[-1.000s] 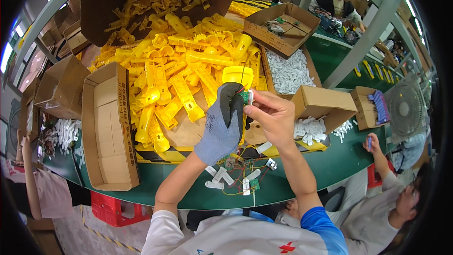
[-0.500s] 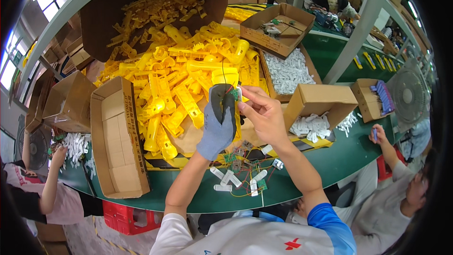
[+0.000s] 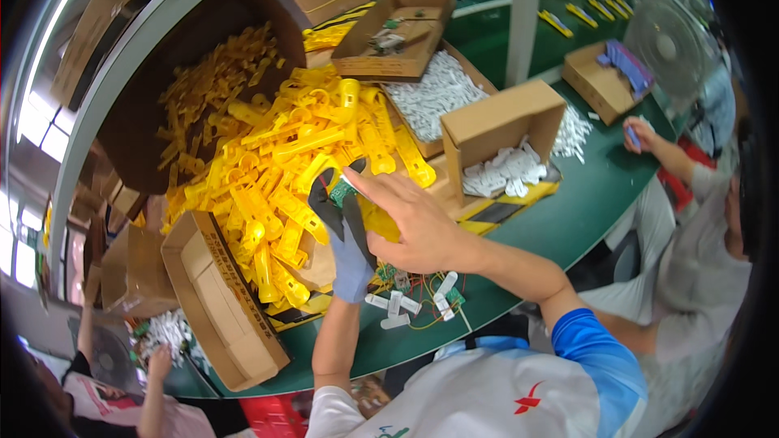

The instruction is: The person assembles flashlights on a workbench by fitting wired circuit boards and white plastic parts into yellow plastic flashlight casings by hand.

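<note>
My left hand (image 3: 347,235), in a grey and black glove, is raised above the near edge of the heap of yellow plastic parts (image 3: 284,170). Its fingers are curled shut around a small green circuit board (image 3: 342,192), which shows just above the glove's fingertips. My right hand (image 3: 406,223) is bare and lies directly beside the left, on its right and touching it. The right fingers are stretched out and point up and to the left, toward the circuit board; the fingertips reach its edge. I cannot tell whether they pinch it or only rest against it.

The circuit board therefore lies at the meeting point of both hands, held by the left and approached from the right. Its long axis cannot be read: most of it is hidden by the glove.

Below both wrists, on the green tabletop (image 3: 568,219), lie several white plastic pieces with thin wires (image 3: 406,304). An open cardboard box (image 3: 215,300) stands to the left of my left forearm.
</note>
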Available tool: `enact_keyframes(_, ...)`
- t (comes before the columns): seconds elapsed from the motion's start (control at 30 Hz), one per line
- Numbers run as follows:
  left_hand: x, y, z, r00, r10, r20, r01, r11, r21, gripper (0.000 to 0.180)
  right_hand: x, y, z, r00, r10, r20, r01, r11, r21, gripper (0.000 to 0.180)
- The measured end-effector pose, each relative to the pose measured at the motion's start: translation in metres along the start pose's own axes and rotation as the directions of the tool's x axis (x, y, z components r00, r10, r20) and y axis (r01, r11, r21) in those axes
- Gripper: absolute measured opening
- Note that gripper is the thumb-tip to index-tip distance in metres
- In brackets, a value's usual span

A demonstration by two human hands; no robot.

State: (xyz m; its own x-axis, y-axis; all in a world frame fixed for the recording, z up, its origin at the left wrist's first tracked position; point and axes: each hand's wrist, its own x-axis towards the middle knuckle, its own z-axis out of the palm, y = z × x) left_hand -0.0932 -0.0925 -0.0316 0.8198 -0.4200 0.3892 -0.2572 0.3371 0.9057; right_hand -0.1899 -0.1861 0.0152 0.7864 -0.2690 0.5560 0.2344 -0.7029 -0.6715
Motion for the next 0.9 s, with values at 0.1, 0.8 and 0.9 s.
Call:
enact_keyframes(0.1, -0.015, 0.101, 0.053, 0.74, -0.659, 0.133, 0.647, 0.643, -0.409, 0.044, -0.03, -0.014, -0.04, 0.977, 0.155, 0.145, -0.15, 0.988, -0.043, 0.083)
enact_keyframes(0.8, 0.005, -0.072, -0.099, 0.989, 0.085, 0.124, -0.137, 0.165, 0.977, 0.083, -0.173, 0.069, -0.052, 0.821, 0.495, -0.284, -0.556, 0.805, -0.204, 0.036)
enact_keyframes(0.9, -0.017, -0.061, -0.115, 0.983, 0.176, 0.058, -0.127, 0.407, 0.905, 0.089, -0.146, 0.07, 0.002, 0.909, 0.393, -0.141, -0.415, 0.814, -0.407, 0.042)
